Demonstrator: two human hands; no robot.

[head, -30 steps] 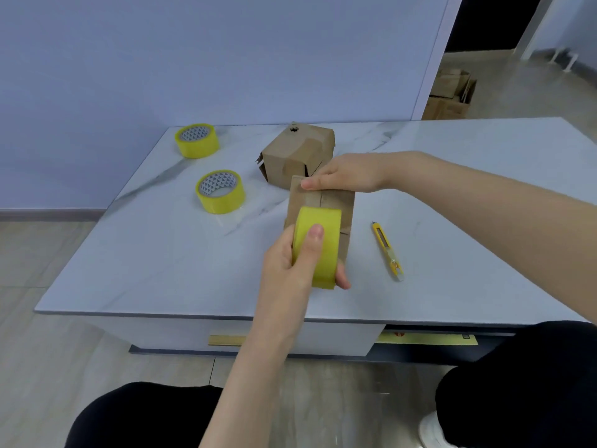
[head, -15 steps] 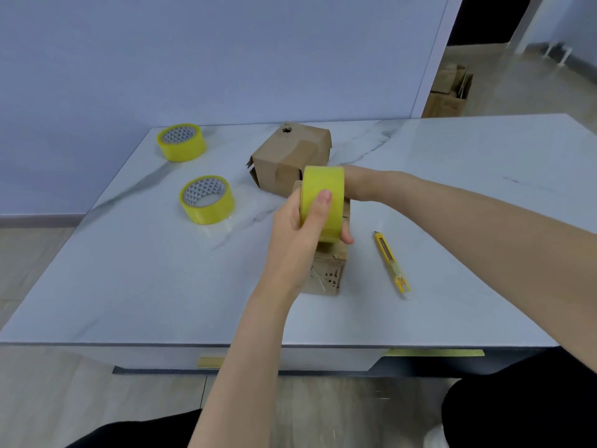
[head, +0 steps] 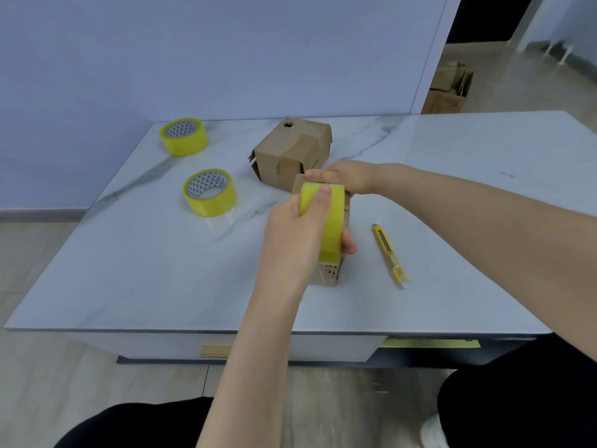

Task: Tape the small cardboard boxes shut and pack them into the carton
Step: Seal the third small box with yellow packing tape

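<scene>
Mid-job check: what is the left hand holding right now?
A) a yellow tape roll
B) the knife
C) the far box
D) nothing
A: the left hand grips a yellow tape roll against the near box, while the knife lies untouched on the table to the right.

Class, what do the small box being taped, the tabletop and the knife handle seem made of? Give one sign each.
The small box: brown cardboard, matte, creased edges. The tabletop: marble or marble-look slab, smooth, faintly glossy, white with grey veins; cannot tell which. The knife handle: probably yellow plastic, smooth, uniform colour.
</scene>
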